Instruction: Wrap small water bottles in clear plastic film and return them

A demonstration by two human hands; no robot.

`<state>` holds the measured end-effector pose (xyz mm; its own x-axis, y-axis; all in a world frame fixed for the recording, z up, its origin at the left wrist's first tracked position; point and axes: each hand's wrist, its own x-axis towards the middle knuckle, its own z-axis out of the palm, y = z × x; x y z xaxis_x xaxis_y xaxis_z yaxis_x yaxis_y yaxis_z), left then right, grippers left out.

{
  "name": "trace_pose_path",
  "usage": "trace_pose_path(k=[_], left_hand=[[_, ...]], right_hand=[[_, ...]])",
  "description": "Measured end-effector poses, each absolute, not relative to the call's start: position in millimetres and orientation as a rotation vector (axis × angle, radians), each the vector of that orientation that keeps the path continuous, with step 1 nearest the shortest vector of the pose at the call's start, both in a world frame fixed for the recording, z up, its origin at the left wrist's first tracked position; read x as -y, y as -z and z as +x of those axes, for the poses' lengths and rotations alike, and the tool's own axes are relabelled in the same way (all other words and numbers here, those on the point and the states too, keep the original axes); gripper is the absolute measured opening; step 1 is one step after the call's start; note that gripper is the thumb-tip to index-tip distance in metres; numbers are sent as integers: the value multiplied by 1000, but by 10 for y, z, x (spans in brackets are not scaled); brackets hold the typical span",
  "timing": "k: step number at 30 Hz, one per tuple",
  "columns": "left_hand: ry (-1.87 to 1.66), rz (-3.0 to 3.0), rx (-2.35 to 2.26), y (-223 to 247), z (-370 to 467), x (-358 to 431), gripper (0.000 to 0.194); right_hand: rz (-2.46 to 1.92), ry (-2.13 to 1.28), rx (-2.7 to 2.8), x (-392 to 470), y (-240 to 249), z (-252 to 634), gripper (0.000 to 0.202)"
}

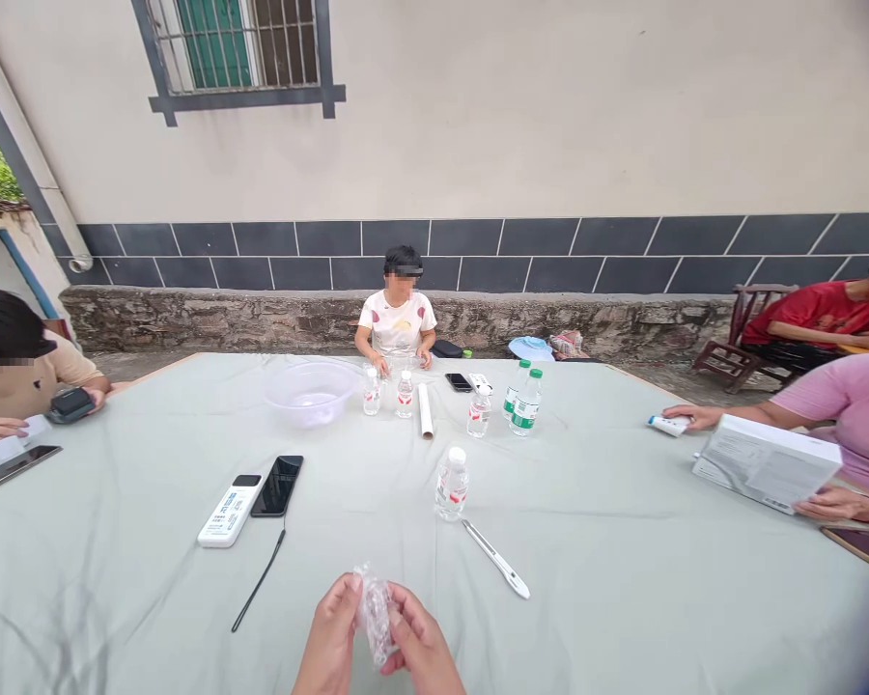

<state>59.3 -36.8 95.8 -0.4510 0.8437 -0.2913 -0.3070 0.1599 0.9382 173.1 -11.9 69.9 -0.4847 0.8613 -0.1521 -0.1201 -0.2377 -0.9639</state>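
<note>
L hand (335, 618) & R hand (421, 637) both pinch crumpled clear plastic film (375, 618) btwn them, over near side of counter (623, 608), short of the utility knife (496, 561). Step looks like fingertip handling of film; next move prob. calls for light, two-sided grip.

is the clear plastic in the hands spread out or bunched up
Bunched up: the clear plastic is a crinkled wad held between left hand and right hand. Whether anything is inside, I cannot tell.
</note>
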Motion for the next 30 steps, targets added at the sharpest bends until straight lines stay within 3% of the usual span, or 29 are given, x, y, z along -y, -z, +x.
trace_pose_path(k=[5,8,12,16,21,26,30], left_hand=[[-1586,794,-1444,-1009,542,433,16],[-1579,878,-1438,-1047,560,468,11],[-1592,865,-1426,-1034,625,472,11],[-1657,692,-1354,-983,673,450,32],[-1475,854,-1290,-959,618,419,18],[-1442,799,-1370,-930,526,324,19],[-1557,671,-1480,-878,451,226,19]], right_hand=[[-836,-2090,980,161,-818,1758,55],[-852,-2111,973,147,-852,1759,52],[-952,-2002,1020,109,-802,1748,54],[-1016,-1894,1017,62,-766,1741,49],[-948,-1994,1014,45,-860,1725,42],[-888,-2065,1076,83,-977,1713,43],[-1047,-1877,1191,-132,-875,1846,49]])
